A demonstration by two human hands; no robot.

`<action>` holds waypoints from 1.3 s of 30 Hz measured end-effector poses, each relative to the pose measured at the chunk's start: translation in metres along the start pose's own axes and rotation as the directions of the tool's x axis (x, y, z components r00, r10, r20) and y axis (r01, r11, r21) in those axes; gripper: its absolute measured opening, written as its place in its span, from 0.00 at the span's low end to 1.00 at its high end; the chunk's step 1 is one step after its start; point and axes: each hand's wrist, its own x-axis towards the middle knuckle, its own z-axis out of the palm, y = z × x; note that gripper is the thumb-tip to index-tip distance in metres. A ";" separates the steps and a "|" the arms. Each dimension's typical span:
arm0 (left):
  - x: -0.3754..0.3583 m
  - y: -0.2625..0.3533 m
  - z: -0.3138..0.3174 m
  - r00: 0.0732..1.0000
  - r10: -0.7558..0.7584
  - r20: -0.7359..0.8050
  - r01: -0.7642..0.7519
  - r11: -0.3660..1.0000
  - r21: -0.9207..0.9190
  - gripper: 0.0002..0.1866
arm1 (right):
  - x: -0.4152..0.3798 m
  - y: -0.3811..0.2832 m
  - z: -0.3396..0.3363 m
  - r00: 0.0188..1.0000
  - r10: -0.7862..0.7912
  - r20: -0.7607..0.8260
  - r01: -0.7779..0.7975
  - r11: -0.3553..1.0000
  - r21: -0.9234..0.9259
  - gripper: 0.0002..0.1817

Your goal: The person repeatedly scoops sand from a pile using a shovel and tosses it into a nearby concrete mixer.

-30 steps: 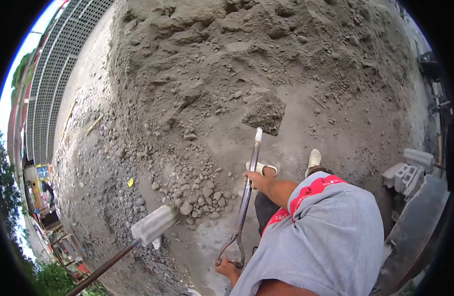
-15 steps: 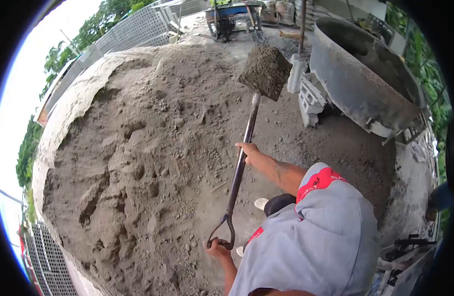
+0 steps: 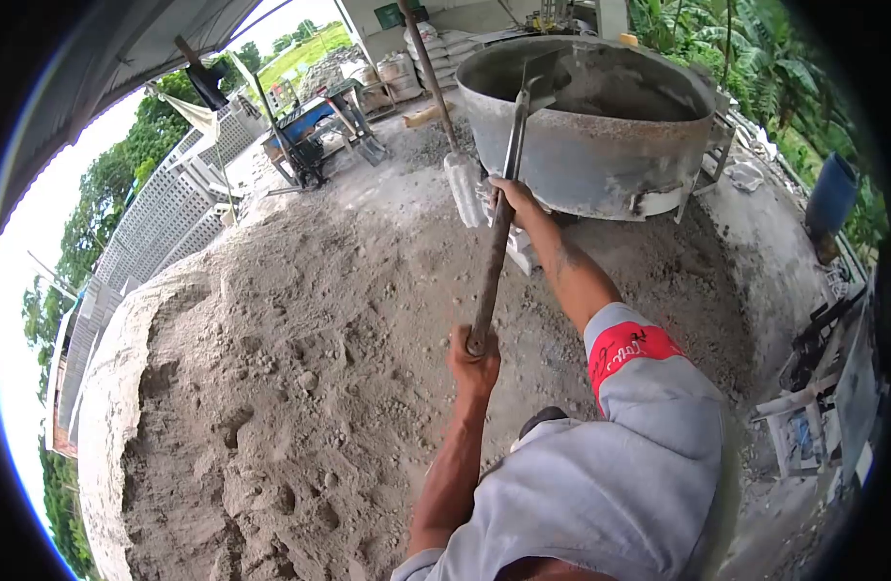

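Observation:
A long shovel (image 3: 494,266) reaches forward from me, its blade tipped over the rim of a large round metal drum (image 3: 581,160). No heap shows on the visible part of the blade. My right hand (image 3: 515,200) is wrapped round the shaft partway up, in front of the drum's wall. At the near end, my left hand (image 3: 474,360) is closed round the handle grip, which the fingers mostly hide. Beneath both hands lies a broad pile of grey-brown sand and gravel (image 3: 300,378).
Concrete blocks (image 3: 521,250) stand beside the drum, near a pole (image 3: 431,82) set in a concrete footing. Stacked sacks (image 3: 445,53) and a blue machine (image 3: 310,126) are behind. A blue barrel (image 3: 832,198) stands at right. Perforated blocks (image 3: 160,218) line the left.
The shovel, earlier carrying a heap of sand and gravel, has swung forward and right over the drum, and its blade has tipped. Both hands moved forward with it, and the view has turned.

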 end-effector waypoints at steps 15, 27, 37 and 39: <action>-0.332 0.197 -0.204 -0.117 -0.684 -0.720 0.516 0.577 -0.632 0.27 | -0.335 0.467 0.041 0.260 0.932 -0.253 -0.745 0.027 -0.667 0.07; -0.471 0.289 -0.059 -0.805 -0.438 -0.401 -0.446 0.892 -0.078 0.17 | -0.784 0.496 -0.072 -0.151 0.849 -0.505 0.389 -0.419 -0.821 0.06; -0.629 0.186 -0.283 -0.922 -0.337 -0.192 -0.374 0.902 0.216 0.20 | -0.961 0.476 -0.020 -0.468 0.689 -0.553 0.603 -0.208 -0.770 0.17; -0.688 0.131 -0.347 -0.962 -0.254 -0.101 -0.265 0.958 0.110 0.21 | -0.974 0.467 0.021 -0.433 0.702 -0.566 0.709 -0.123 -0.695 0.14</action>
